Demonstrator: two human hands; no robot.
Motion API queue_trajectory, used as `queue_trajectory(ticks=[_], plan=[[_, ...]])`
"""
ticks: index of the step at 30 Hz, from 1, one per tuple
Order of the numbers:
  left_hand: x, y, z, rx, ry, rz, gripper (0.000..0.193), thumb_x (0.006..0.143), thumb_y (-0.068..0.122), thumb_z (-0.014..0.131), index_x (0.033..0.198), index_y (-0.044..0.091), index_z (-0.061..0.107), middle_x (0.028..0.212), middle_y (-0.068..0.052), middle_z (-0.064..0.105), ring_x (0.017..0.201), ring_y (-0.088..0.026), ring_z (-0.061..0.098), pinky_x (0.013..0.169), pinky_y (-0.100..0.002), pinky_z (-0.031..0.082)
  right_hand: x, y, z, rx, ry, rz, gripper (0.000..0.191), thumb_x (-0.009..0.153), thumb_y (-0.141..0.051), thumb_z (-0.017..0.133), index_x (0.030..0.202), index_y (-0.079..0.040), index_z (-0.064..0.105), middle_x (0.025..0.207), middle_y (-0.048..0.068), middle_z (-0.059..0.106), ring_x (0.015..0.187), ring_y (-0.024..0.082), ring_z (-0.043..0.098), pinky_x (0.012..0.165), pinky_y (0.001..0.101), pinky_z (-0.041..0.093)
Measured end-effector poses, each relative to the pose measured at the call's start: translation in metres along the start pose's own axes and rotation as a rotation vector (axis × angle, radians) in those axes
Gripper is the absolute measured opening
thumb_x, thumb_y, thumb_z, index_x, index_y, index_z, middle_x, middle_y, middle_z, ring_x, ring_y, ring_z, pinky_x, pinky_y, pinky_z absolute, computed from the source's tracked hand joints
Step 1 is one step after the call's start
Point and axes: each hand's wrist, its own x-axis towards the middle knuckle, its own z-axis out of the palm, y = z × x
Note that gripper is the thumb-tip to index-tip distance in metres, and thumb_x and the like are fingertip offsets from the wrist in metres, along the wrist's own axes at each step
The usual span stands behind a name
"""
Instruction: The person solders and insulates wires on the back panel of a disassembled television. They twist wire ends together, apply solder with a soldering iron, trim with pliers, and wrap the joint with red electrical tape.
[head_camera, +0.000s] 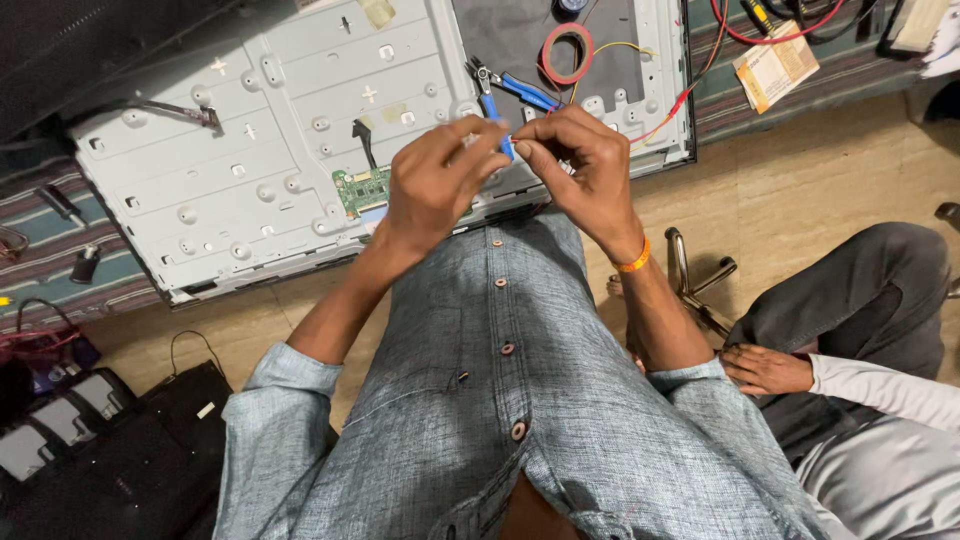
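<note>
Crowded panel top, open panel left

We see pliers (508, 88), tape roll (567, 52) and wires (690, 90) crowding the metal panel (250, 170); its left half lies open.

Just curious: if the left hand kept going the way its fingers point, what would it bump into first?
The left hand points rightward at the right hand; its fingers come first, probably already touching, though depth is unclear.

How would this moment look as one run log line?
left hand: pinches small part | right hand: pinches same part | below: blue-handled pliers, metal back panel
</note>
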Motion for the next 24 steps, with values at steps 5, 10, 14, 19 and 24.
queue_trajectory(ticks=[5,10,14,19,24], plan=[[0.006,-0.006,-0.010,0.273,-0.041,0.391,0.032,0.089,0.003,0.077,0.119,-0.005,0.070,0.104,-0.011,0.069,0.079,-0.019,0.063,0.067,-0.033,0.047,-0.002,0.000,0.000,0.031,-0.038,0.040,0.010,0.101,-0.003,0.074,0.110,0.001,0.075,0.097,0.006,0.068,0.082,0.009,0.062,0.069,0.0239,0.052],[-0.004,-0.008,0.015,-0.218,-0.046,-0.130,0.013,0.101,0.011,0.073,0.103,-0.001,0.069,0.087,-0.006,0.063,0.074,-0.016,0.058,0.066,-0.031,0.046,-0.004,-0.002,-0.002,-0.051,-0.005,-0.046,0.008,0.100,-0.001,0.075,0.107,0.001,0.074,0.099,0.007,0.069,0.084,0.011,0.066,0.071,0.0265,0.054],[-0.016,-0.013,0.046,-1.417,0.034,-0.990,0.023,0.102,0.021,0.067,0.091,0.001,0.065,0.075,0.001,0.054,0.055,-0.003,0.041,0.048,-0.022,0.031,-0.003,-0.002,0.001,-0.162,0.053,-0.157,0.009,0.100,0.000,0.075,0.108,0.002,0.074,0.100,0.009,0.068,0.087,0.015,0.066,0.073,0.0291,0.053],[-0.024,-0.020,0.061,-1.503,0.117,-0.817,0.043,0.116,0.033,0.067,0.085,0.004,0.062,0.072,0.000,0.054,0.054,-0.006,0.047,0.047,-0.024,0.036,-0.002,0.006,0.005,0.112,0.104,0.135,0.006,0.101,-0.002,0.073,0.106,0.002,0.073,0.094,0.005,0.063,0.074,0.010,0.058,0.061,0.0265,0.046],[-0.018,-0.019,0.073,-0.693,-0.175,-0.336,0.036,0.099,0.031,0.074,0.116,0.002,0.061,0.106,-0.006,0.066,0.088,-0.014,0.063,0.073,-0.029,0.052,0.010,0.022,-0.006,0.770,0.231,0.329,0.013,0.106,-0.008,0.070,0.115,0.001,0.068,0.089,0.003,0.061,0.072,0.010,0.056,0.063,0.0258,0.045]])
